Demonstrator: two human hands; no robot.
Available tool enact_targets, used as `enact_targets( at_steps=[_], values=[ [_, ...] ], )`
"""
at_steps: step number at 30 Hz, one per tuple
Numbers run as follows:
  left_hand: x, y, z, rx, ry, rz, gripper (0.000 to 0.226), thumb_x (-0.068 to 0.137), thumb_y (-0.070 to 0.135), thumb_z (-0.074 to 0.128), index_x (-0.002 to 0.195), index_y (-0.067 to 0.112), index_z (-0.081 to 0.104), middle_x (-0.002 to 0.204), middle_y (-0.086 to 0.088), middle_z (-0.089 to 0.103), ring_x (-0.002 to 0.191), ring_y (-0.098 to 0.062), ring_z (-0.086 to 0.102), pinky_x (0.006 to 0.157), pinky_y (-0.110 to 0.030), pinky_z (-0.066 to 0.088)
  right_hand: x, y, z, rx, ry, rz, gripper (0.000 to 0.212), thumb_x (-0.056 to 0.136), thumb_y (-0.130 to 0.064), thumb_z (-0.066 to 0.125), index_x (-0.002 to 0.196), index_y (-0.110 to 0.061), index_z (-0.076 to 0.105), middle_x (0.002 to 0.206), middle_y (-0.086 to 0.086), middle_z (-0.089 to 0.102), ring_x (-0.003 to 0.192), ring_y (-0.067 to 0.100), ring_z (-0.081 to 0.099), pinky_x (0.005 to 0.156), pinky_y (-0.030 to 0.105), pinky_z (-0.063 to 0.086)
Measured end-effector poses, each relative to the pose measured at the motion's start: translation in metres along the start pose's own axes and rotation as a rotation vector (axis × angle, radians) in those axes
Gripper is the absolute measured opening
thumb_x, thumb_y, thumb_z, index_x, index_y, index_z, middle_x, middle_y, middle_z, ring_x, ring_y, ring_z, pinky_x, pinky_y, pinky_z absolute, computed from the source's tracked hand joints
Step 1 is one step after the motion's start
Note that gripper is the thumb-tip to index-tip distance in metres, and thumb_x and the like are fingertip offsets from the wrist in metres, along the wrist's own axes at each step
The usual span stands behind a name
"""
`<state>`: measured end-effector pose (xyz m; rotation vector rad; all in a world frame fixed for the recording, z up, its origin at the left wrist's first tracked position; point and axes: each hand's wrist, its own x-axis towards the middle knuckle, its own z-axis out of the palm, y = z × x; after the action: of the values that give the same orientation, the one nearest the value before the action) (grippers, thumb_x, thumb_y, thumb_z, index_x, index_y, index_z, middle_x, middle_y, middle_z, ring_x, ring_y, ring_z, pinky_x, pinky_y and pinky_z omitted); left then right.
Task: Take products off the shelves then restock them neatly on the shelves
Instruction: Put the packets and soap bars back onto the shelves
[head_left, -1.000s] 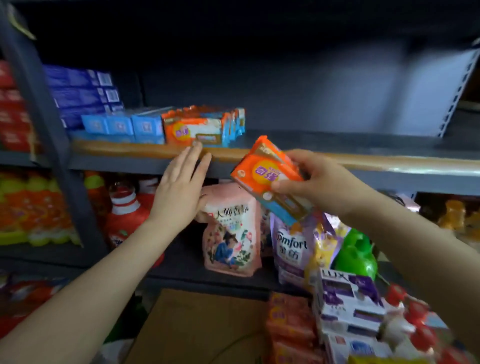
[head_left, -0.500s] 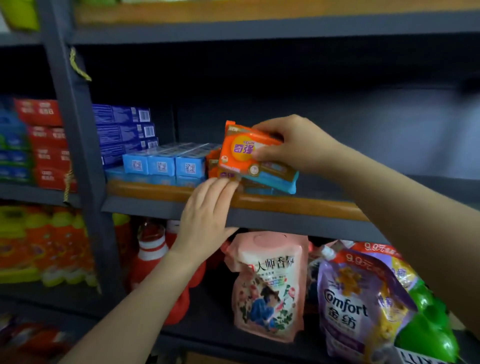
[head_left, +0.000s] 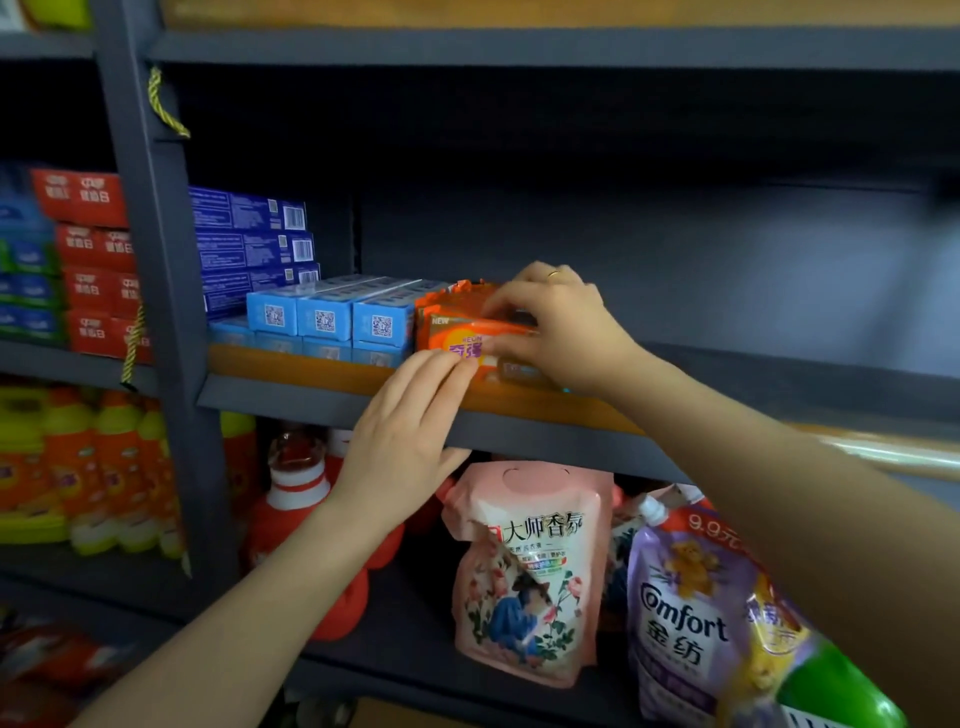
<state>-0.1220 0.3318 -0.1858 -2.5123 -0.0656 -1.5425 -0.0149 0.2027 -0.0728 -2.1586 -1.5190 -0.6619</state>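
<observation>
Looks like small shop, cleaning and washing aisle. Dark grey metal shelves (head_left: 332, 400) packed with many of same thing. Blue toothpaste boxes (head_left: 327, 317) lined up in row, darker blue boxes (head_left: 249, 244) stacked behind. Red boxes (head_left: 88, 260) piled on next rack. Lower shelf: orange and yellow bottles (head_left: 78, 467) side by side, pink refill pouch (head_left: 524, 571), purple Comfort pouch (head_left: 685, 623) with "9.9" price printed on top.

Three light-blue boxes (head_left: 326, 318) on top, three dark-blue boxes (head_left: 249, 244) stacked, two pouches (head_left: 524, 571).
</observation>
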Motion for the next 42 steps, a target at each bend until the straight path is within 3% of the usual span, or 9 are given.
enact_targets(
  at_steps=[5,8,19,23,26,30,34,37,42],
  values=[
    [0.0,-0.002,-0.004,0.051,-0.095,0.037,0.082,0.063,0.018,0.08,0.133,0.004,0.041,0.134,-0.017,0.048,0.128,-0.029,0.035,0.106,-0.039,0.029,-0.024,0.019,-0.015,0.031,0.223,0.198,0.047,0.077,-0.044,0.07,0.114,-0.018,0.057,0.108,0.002,0.052,0.099,0.017,0.05,0.082,0.03,0.042],
    [-0.003,-0.001,-0.002,0.089,-0.141,0.069,0.068,0.076,0.027,0.069,0.136,0.008,0.044,0.143,-0.019,0.039,0.134,-0.032,0.03,0.102,-0.041,0.029,-0.048,0.03,-0.019,0.069,0.152,0.285,0.034,0.081,-0.031,0.069,0.107,-0.011,0.059,0.082,-0.002,0.058,0.081,0.016,0.057,0.067,0.022,0.038],
    [-0.017,0.011,-0.002,0.058,-0.26,0.103,0.059,0.085,0.025,0.043,0.141,0.009,0.037,0.15,-0.015,0.028,0.139,-0.029,0.025,0.111,-0.041,0.027,-0.038,0.015,-0.001,-0.037,-0.026,0.105,0.024,0.095,-0.017,0.046,0.102,-0.007,0.067,0.106,0.013,0.066,0.1,0.032,0.057,0.082,0.036,0.044],
    [-0.036,0.03,-0.003,-0.004,-0.245,0.174,0.055,0.084,0.021,0.047,0.137,0.008,0.04,0.147,-0.016,0.034,0.137,-0.029,0.025,0.112,-0.04,0.023,-0.071,0.021,-0.006,-0.049,0.207,0.064,0.026,0.09,-0.02,0.051,0.107,-0.007,0.066,0.108,0.013,0.065,0.103,0.032,0.057,0.089,0.035,0.041],
    [-0.068,0.061,0.009,-0.14,-0.274,0.277,0.041,0.084,0.016,0.05,0.124,0.008,0.055,0.137,-0.016,0.048,0.13,-0.03,0.037,0.11,-0.039,0.028,-0.121,0.03,-0.016,-0.045,0.307,0.034,0.021,0.084,-0.015,0.051,0.095,-0.006,0.067,0.093,0.013,0.063,0.088,0.032,0.057,0.077,0.026,0.036],
    [-0.119,0.122,0.028,-0.415,-0.616,0.345,0.037,0.088,0.035,0.049,0.118,0.016,0.057,0.126,-0.006,0.051,0.117,-0.023,0.046,0.092,-0.041,0.048,-0.19,0.045,-0.019,-0.048,-0.15,0.063,0.017,0.084,-0.016,0.057,0.089,-0.007,0.07,0.084,0.012,0.068,0.076,0.029,0.061,0.065,0.026,0.033],
    [-0.14,0.178,0.033,-0.568,-1.09,0.151,0.06,0.089,0.051,0.049,0.14,0.022,0.036,0.14,0.002,0.037,0.127,-0.014,0.033,0.102,-0.03,0.034,-0.248,0.052,-0.02,-0.005,-0.412,0.136,0.011,0.087,-0.016,0.06,0.088,-0.01,0.069,0.084,0.006,0.07,0.074,0.023,0.062,0.066,0.026,0.04],
    [-0.148,0.201,0.038,-0.547,-1.1,0.027,0.067,0.085,0.056,0.05,0.14,0.02,0.035,0.138,0.002,0.037,0.127,-0.015,0.029,0.103,-0.03,0.034,-0.274,0.046,-0.023,0.076,-0.46,0.169,0.01,0.088,-0.019,0.061,0.088,-0.014,0.07,0.08,0.001,0.07,0.073,0.017,0.064,0.063,0.011,0.04],
    [-0.153,0.207,0.042,-0.591,-1.157,-0.192,0.067,0.084,0.052,0.057,0.139,0.021,0.035,0.127,-0.002,0.042,0.12,-0.019,0.039,0.097,-0.031,0.039,-0.293,0.036,-0.01,0.138,-0.553,0.167,0.013,0.089,-0.022,0.059,0.094,-0.015,0.069,0.087,-0.001,0.07,0.076,0.012,0.061,0.066,0.016,0.042]
  ],
)
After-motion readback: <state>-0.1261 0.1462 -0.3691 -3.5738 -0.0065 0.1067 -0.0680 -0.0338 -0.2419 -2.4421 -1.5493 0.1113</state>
